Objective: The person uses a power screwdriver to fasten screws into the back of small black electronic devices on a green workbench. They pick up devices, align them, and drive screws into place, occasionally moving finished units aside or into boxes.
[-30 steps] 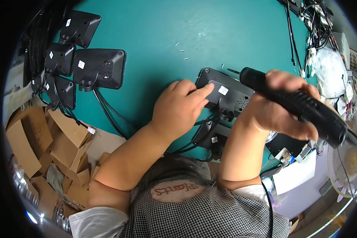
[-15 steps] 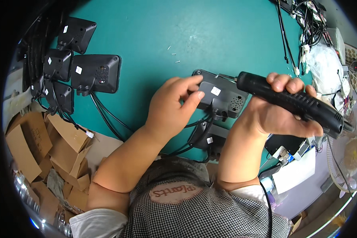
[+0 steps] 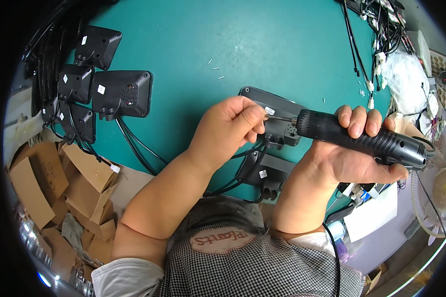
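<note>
Near the table's (image 3: 282,39) front edge, the right hand (image 3: 352,158) grips the black electric screwdriver (image 3: 362,136) while the left hand's (image 3: 228,131) fingertips pinch at its bit above the dark housing (image 3: 277,131); seat the screw squarely before driving.

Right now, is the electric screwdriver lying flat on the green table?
No, the right hand grips the black electric screwdriver up off the green table, while the left hand pinches at its bit tip.
</note>
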`<state>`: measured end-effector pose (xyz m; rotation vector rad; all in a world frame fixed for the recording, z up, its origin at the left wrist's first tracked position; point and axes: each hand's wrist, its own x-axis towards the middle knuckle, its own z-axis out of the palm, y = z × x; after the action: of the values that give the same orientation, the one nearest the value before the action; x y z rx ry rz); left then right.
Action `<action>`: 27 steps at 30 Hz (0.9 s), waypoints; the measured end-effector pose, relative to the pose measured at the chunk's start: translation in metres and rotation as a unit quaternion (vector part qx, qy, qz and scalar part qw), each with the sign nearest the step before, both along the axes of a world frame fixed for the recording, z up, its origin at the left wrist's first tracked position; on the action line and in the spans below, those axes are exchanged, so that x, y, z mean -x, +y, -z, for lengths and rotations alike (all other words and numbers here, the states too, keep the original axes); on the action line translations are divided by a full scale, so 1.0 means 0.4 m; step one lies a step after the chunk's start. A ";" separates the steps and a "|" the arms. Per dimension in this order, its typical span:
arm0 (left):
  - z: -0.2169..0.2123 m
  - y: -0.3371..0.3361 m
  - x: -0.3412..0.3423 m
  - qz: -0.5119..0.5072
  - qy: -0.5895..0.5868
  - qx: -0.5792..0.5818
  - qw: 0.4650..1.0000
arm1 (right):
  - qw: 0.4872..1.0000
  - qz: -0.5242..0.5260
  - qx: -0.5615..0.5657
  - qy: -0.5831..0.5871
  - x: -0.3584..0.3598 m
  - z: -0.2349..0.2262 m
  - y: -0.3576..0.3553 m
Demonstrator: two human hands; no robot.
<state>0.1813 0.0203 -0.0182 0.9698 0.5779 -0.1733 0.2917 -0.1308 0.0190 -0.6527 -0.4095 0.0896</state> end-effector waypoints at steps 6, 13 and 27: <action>-0.007 -0.025 0.007 -0.013 0.006 -0.015 1.000 | 1.000 -0.005 0.001 0.002 0.007 0.002 -0.002; 0.000 -0.010 0.018 0.059 -0.156 -0.142 0.976 | 0.999 -0.027 -0.035 0.020 0.012 -0.018 0.007; 0.054 0.007 0.063 0.109 -0.100 -0.630 0.763 | 0.984 0.104 0.077 -0.124 0.010 0.095 0.144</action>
<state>0.1559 0.0231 -0.0399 2.3534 0.3231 0.1643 0.2877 -0.0732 -0.0191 -0.8602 -0.5744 -0.1627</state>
